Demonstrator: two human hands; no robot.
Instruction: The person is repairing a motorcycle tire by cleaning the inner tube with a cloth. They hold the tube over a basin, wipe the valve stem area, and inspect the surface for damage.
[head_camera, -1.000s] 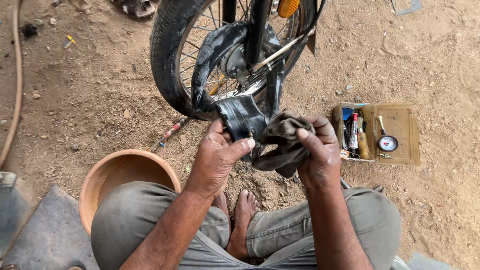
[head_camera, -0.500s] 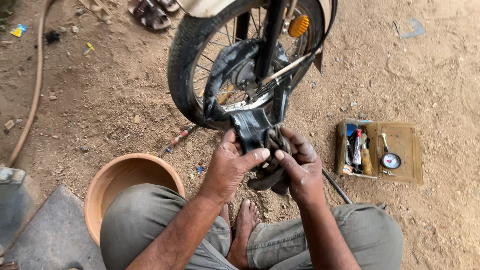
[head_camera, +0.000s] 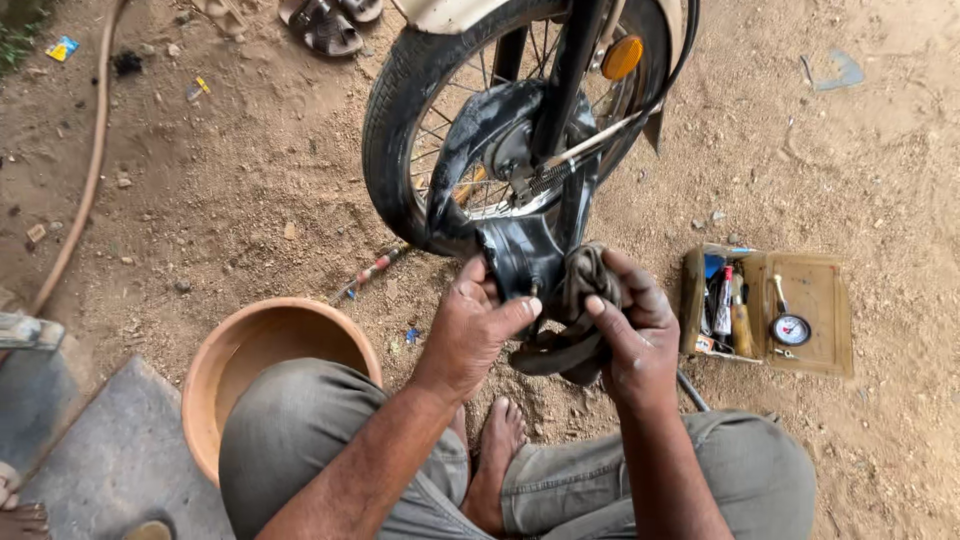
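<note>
The tyre (head_camera: 390, 150) and the inner tube (head_camera: 515, 255) are black, the cloth (head_camera: 580, 330) dark grey-brown. The bowl (head_camera: 215, 370) is terracotta orange, the reflector (head_camera: 622, 57) amber, the tool box (head_camera: 815, 300) tan wood. The trousers (head_camera: 290, 430) are olive grey, the ground (head_camera: 200, 200) reddish brown.

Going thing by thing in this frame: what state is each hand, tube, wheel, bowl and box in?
Left hand: gripping the inner tube.
Right hand: pressing a rag on the tube.
Inner tube: black, pulled out of the tyre, limp.
Rag: dark, crumpled.
Wheel: upright on dirt.
Clay bowl: upright; contents unclear.
Tool box: open, gauge and tools inside.
Sandals: lying on dirt.
</note>
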